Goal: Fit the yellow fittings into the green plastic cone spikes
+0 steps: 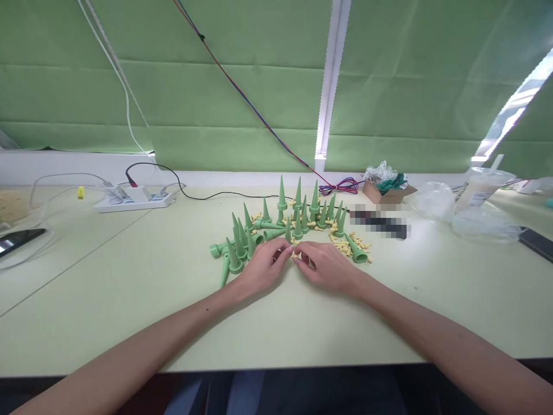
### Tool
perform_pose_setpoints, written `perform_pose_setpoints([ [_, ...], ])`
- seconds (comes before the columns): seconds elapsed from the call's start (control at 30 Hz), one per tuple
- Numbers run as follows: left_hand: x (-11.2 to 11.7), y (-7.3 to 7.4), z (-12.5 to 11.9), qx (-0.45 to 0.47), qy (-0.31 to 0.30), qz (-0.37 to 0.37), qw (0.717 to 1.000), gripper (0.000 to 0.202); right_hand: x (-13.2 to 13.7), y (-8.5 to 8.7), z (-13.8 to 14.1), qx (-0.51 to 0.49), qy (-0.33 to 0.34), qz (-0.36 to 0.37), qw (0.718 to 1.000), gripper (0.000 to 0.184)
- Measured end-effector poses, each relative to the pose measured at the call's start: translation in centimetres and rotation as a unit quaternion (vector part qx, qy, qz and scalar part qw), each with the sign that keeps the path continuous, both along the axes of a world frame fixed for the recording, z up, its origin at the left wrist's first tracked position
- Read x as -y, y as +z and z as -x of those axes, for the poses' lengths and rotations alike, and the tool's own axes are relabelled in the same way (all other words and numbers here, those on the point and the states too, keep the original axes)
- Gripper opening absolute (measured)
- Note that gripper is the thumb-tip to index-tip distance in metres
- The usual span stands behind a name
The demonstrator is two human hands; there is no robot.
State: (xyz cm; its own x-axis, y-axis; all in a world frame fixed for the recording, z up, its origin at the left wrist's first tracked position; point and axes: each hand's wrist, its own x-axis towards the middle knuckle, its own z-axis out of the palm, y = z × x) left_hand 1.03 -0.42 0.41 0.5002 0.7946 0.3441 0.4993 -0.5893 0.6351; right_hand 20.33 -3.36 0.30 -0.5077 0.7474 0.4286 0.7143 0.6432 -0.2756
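Several green plastic cones (298, 213) stand and lie in a cluster at the middle of a pale green table (129, 288), with small yellow pieces (345, 246) scattered among them. My left hand (263, 266) and my right hand (326, 266) rest on the table just in front of the cluster, fingertips meeting. Both hands are pinched together around a small yellow piece (295, 255) between them. What exactly each hand grips is too small to tell.
A white power strip (133, 199) with cables lies at the back left, a dark phone (19, 239) at the left edge. A small cardboard box (389, 192), crumpled clear plastic (434, 199), a lidded cup (481, 187) and a dark device (538, 244) stand at the right. Green blinds hang behind.
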Motion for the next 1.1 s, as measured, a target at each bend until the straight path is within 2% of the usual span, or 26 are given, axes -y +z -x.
perform_pose_setpoints([
  [0.33, 0.1, 0.1, 0.0, -0.001, 0.004, 0.003, 1.0, 0.035, 0.0, 0.0, 0.2, -0.006, 0.004, 0.015, 1.0, 0.018],
  [0.67, 0.1, 0.1, 0.0, -0.007, 0.02, 0.002, 1.0, 0.035, -0.2, -0.6, 0.4, -0.085, 0.005, 0.021, 0.996, 0.018],
  [0.8, 0.1, 0.1, -0.1, -0.012, 0.048, -0.007, 0.999, 0.034, -0.5, -0.8, 0.3, -0.104, -0.032, 0.005, 0.994, 0.016],
  [0.97, 0.1, -0.1, 0.0, 0.014, 0.066, -0.006, 0.998, 0.027, -1.0, -0.7, 0.1, -0.128, -0.117, -0.005, 0.985, 0.015],
  [1.1, 0.0, -0.2, 0.0, 0.032, 0.079, 0.007, 0.996, 0.023, -1.1, -0.4, 0.0, -0.119, -0.171, 0.014, 0.978, 0.015],
])
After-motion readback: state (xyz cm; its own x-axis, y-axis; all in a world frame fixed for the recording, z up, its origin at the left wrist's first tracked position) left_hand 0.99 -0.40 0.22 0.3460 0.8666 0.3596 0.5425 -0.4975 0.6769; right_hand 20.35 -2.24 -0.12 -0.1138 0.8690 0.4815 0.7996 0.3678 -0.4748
